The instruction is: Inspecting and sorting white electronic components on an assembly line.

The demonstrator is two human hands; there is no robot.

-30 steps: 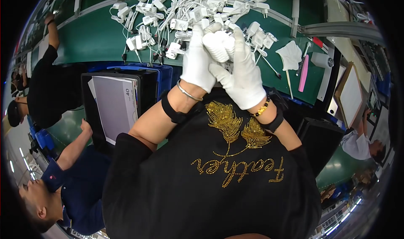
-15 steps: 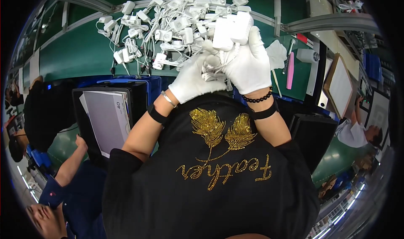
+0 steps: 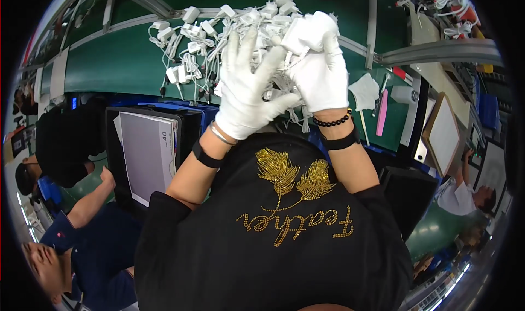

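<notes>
Both my hands wear white gloves. My right hand (image 3: 324, 84) grips a pair of white power adapters (image 3: 313, 32), lifted over the bench, with their cords hanging by the palm. Beside it, my left hand (image 3: 247, 89) is open, its fingers spread in front of the pile and nothing in its grip. Behind both hands lies a heap of similar white adapters (image 3: 262, 18) with bundled cords, partly hidden by my left hand. Several adapters (image 3: 178, 73) with dark cord ends lie at the heap's left side.
A green bench (image 3: 117, 73) carries the heap, with a metal rail (image 3: 443, 55) above it. At right are a white paddle-shaped piece (image 3: 365, 91), a pink strip (image 3: 381, 113) and a pale cylinder (image 3: 404, 94). A black bin (image 3: 117, 188) holding folders stands left, near another person's hand (image 3: 106, 177).
My left hand has come away from the cords near the adapters and spread its fingers, moving left. My right hand still holds the adapters, now tilted. The view has shifted slightly.
</notes>
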